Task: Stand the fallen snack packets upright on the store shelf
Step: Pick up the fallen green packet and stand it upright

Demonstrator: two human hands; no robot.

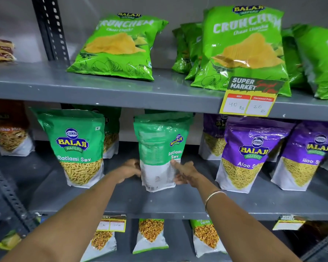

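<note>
**Righting a green packet on the middle shelf**

Both hands are setting the green packet [160, 154] upright on the middle shelf [178, 203], its back panel turned forward. The left hand [130, 170] and right hand [185, 173] are clamping its lower edges from either side, arms extended. Next, by judgement: seating its base flat, then releasing.

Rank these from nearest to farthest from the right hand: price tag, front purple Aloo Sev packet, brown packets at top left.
1. Front purple Aloo Sev packet, same shelf, to the hand's right.
2. Price tag, upper shelf edge.
3. Brown packets, far top left.
</note>
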